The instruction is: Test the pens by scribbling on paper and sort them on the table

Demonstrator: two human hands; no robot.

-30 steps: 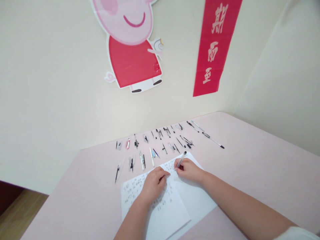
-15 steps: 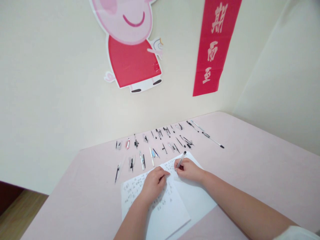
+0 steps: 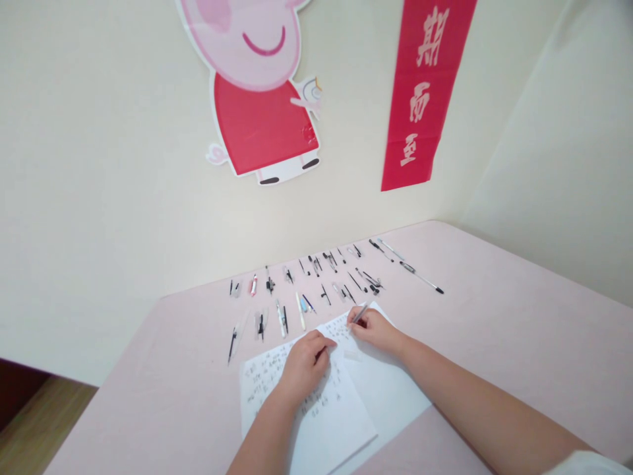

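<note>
Two white sheets of paper [image 3: 346, 422] covered with handwriting lie overlapped on the pink table [image 3: 494, 316]. My left hand [image 3: 304, 366] rests on the left sheet, fingers curled, pressing it down. My right hand [image 3: 376, 330] is closed on a pen [image 3: 360, 313] whose tip touches the upper part of the right sheet. Beyond the paper, several pens and pen parts [image 3: 316, 284] lie in rows toward the wall.
A long black-capped pen [image 3: 421, 277] lies apart at the right of the rows. A cartoon pig cut-out [image 3: 264, 86] and a red banner [image 3: 425, 92] hang on the cream wall. The table's left edge drops to a wooden floor [image 3: 30, 429].
My right hand has shifted slightly up and right on the sheet, and the pen now lies flatter. The left hand has stayed put.
</note>
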